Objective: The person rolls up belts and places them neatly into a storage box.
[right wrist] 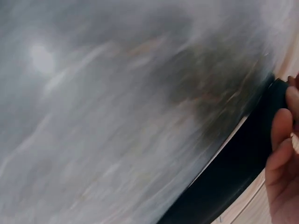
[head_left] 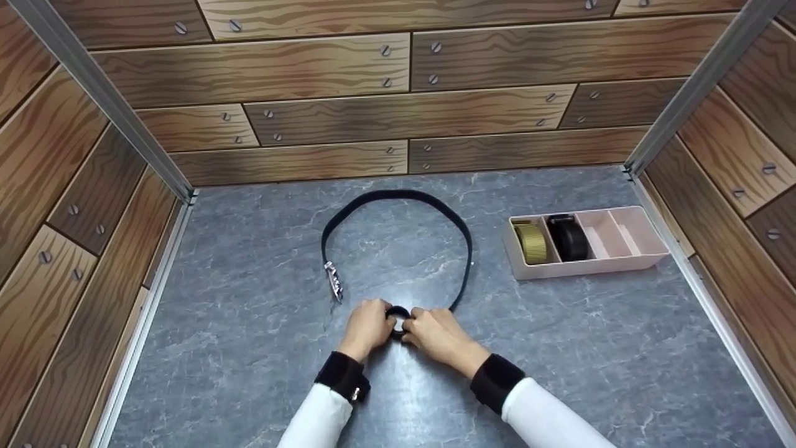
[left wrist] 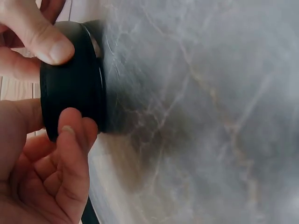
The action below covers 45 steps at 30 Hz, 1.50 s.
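A black belt lies on the grey marbled surface in a wide curve. Its silver buckle is at the left end, and the other end is wound into a small round coil. My left hand grips the left side of this coil, thumb inside and fingers outside. On its right side my right hand pinches the band. In the left wrist view, the fingers of my left hand press the lower side of the coil. The right wrist view shows the black strap running from my right fingers.
A pale pink divided box stands at the right. Its left compartments hold a rolled gold band and a rolled black band. Wood-patterned walls and metal rails border the surface.
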Available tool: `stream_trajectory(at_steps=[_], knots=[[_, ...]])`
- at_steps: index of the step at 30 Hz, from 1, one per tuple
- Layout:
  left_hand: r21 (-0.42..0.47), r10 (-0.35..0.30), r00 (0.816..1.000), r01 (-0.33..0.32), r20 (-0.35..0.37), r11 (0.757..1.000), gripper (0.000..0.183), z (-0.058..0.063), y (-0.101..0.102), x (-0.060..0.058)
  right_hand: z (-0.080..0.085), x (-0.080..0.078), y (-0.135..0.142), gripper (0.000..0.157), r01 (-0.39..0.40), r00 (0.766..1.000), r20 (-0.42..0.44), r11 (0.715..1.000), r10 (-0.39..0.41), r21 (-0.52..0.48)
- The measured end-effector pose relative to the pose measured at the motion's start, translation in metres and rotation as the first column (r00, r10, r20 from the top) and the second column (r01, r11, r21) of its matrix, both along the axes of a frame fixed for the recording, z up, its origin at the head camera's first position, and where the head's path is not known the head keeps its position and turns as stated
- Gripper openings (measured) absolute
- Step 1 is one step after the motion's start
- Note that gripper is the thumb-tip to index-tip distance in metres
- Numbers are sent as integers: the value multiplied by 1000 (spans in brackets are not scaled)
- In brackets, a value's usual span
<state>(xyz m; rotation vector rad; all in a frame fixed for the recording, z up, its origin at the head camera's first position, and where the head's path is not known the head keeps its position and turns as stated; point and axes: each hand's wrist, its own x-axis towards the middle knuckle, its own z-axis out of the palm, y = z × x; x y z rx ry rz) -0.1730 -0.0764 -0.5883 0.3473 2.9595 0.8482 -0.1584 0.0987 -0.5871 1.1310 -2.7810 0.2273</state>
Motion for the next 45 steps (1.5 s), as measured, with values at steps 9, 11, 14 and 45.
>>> stream_trajectory(at_steps=[9,11,14,45], knots=[[-146,-268,963,260,-34,954,9,4,-9,-10,0,-5,11,24,-87,990,-105,995,91,41],[-146,-279,960,270,-39,952,8,3,-10,-9,-1,-4,9,25,-78,989,-122,996,82,35],[-87,-210,977,208,-22,974,9,0,-9,-6,-4,-1,5,26,-55,988,-143,998,56,11],[-174,-411,911,399,-36,900,7,8,-18,-11,-9,-4,8,16,-270,959,-111,961,262,-58]])
